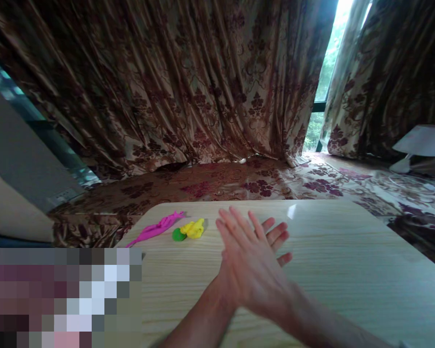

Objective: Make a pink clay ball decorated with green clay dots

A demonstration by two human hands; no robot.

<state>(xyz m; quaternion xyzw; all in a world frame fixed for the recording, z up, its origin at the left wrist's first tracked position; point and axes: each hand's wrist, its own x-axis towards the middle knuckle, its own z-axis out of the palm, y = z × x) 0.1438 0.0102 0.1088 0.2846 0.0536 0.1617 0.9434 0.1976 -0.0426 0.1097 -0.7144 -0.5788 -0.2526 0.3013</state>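
While the right hand (253, 270) is covering the left hand (276, 237), 2 palms are pressing together; whether they are gripping anything, I cannot tell.

Two hands (252, 266); one each: pink strip (155, 229), yellow lump (193, 229), green piece (178, 235), lamp (422, 140), table (348, 251).
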